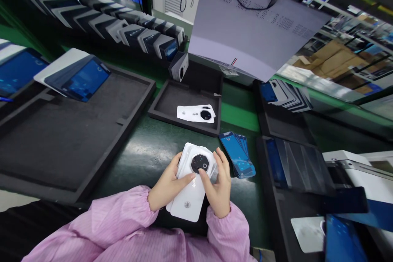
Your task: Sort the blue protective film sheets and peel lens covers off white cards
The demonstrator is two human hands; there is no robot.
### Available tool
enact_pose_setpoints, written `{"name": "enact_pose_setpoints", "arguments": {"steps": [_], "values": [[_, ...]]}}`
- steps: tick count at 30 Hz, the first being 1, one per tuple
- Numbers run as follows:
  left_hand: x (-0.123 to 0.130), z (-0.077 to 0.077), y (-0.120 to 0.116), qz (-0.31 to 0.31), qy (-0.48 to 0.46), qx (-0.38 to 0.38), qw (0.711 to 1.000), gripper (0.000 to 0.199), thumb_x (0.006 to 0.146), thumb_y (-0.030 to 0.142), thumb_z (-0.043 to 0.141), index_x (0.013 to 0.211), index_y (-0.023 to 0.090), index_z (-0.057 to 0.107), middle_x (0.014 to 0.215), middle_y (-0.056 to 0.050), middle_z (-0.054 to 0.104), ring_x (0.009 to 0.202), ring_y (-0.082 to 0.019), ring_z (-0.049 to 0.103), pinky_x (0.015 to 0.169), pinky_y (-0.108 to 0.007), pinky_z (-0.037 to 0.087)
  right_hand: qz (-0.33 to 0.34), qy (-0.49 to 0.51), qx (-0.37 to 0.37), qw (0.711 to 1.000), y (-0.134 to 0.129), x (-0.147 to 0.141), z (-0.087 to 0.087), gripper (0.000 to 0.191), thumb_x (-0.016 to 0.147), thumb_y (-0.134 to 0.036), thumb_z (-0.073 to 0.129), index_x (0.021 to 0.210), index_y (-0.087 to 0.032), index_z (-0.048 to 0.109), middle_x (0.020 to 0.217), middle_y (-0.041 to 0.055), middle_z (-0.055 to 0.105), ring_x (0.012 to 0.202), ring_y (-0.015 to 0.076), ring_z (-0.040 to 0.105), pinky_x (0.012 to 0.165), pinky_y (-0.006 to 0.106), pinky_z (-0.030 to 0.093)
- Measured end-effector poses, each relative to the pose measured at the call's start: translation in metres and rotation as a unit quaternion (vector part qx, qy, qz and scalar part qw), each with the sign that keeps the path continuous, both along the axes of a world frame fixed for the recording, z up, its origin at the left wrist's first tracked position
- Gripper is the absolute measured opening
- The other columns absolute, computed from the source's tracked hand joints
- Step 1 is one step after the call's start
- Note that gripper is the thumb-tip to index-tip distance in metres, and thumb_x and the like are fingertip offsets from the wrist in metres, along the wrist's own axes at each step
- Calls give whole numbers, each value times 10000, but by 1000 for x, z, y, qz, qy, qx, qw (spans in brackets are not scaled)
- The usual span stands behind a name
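A person in pink sleeves holds a stack of white phone backs (186,201) just in front of the body. The left hand (167,188) is closed around its nine-o'clock edge, thumb across the top piece; the right hand (220,188) is closed more loosely at three o'clock, thumb by the round camera module (200,163). The edges lie slightly fanned, so the step in hand appears to be leafing through or evening the stack; either calls for both thumbs pressing lightly while the fingers steady the sides.

At ten o'clock, dark green bench top (143,149) gives the left hand some room before the raised rim of a large black tray (92,139). At two o'clock, a fan of blue-faced phone panels (238,153) sits near the right fingertips, narrowing that side; beyond, at three, stands the wall of a black right-hand tray (290,202).

Further off at twelve, a small black tray (175,96) holds more white phone backs (193,114), its near rim needing a lift to cross.
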State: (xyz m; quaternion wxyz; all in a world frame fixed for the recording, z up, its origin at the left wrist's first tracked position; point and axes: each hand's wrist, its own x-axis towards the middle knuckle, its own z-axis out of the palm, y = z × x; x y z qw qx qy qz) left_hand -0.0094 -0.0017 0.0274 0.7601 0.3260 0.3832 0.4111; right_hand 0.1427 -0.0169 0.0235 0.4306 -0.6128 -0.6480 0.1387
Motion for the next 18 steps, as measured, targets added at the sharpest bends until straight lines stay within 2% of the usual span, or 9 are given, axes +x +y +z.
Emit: {"name": "enact_pose_setpoints", "arguments": {"steps": [2,5,8,10,12,14,16,18], "values": [[1,-1,0,2,-10,0,1000,531,775,293,645,1241,235,398,1152,-77,611,957,-225,621,779,-331,507,-21,69,-6,997,1,7,0,388,799,-263,610,1173,-212,524,1272,136,501,1186,276,495,964,497,430],[0,1,1,13,-15,-21,1000,495,783,286,634,1225,216,421,1126,-76,627,950,-219,622,793,-328,493,-73,205,-19,976,3,23,0,425,786,-273,626,1185,-206,496,1103,111,587,988,225,614,844,413,511],[-3,5,3,45,-31,-51,997,519,767,283,650,1223,202,415,1074,-80,649,908,-220,636,768,-332,496,-171,267,34,948,4,44,0,526,769,-288,651,1248,-212,449,1137,102,569,948,202,627,829,389,513],[-5,7,6,74,-49,-68,994,542,761,307,653,1233,204,409,1052,-81,660,882,-228,646,750,-345,503,-200,268,31,942,4,55,-1,531,761,-304,659,1247,-202,469,1164,113,573,960,214,627,844,410,505],[-8,7,9,102,-56,-75,990,548,750,327,661,1230,213,423,1058,-79,662,876,-229,650,757,-354,503,-159,269,-50,949,4,61,-4,502,753,-332,663,1208,-178,518,1119,128,618,934,235,640,822,430,516],[-10,7,11,122,-51,-75,988,541,742,333,669,1220,222,441,1088,-75,655,888,-224,648,778,-355,499,-88,258,-140,952,5,61,-8,451,740,-360,670,1133,-162,575,1069,137,652,893,245,653,786,431,533],[-13,7,14,136,-42,-69,987,539,738,331,674,1215,230,445,1109,-70,646,888,-218,649,778,-349,500,-39,238,-177,954,6,62,-11,408,743,-375,662,1086,-163,601,1056,133,660,866,238,659,757,417,546],[-15,9,16,146,-34,-63,987,542,738,329,675,1216,232,439,1095,-65,649,860,-211,654,753,-340,507,-16,215,-178,960,7,63,-15,384,753,-369,650,1078,-170,605,1039,119,664,853,228,659,733,400,556]]}}
